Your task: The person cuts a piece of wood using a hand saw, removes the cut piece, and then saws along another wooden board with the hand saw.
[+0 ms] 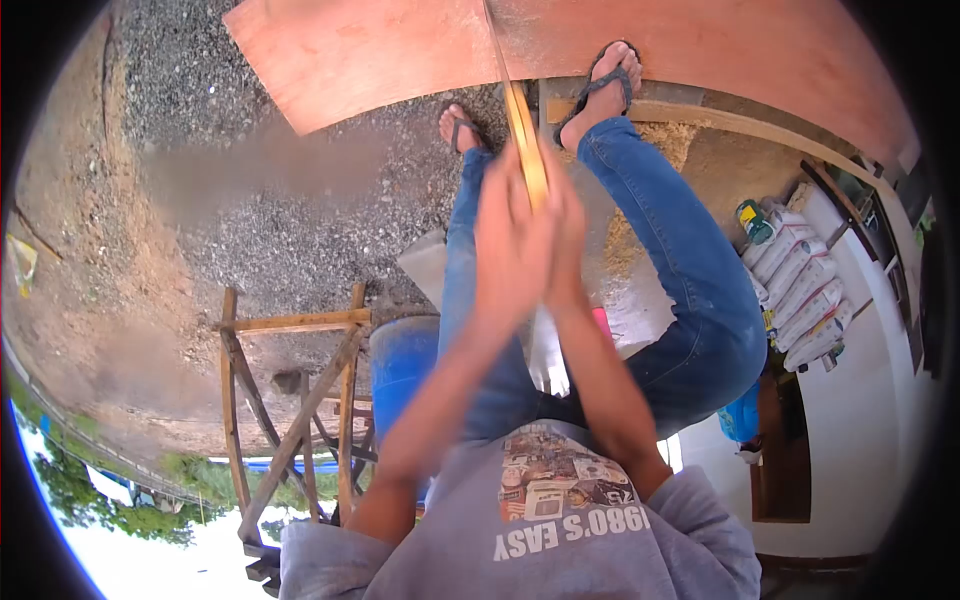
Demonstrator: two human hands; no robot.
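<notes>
Both my hands are wrapped together around the yellow handle (524,140) of a handsaw. My left hand (508,245) is closed on the left side of the handle, and my right hand (566,225) presses against it from the right; motion blurs both a little. The thin saw blade (498,50) runs away from me, seen almost edge-on, and meets a reddish plywood sheet (380,55). My right foot (605,85), in a black sandal, rests at the sheet's near edge. My left foot (460,128) stands on the gravel.
A wooden beam (720,115) lies under the sheet's near side, with sawdust (625,240) close by. To the left stand a wooden trestle (290,325) and a blue drum (400,365). Stacked white sacks (805,285) lean near a wall on the right.
</notes>
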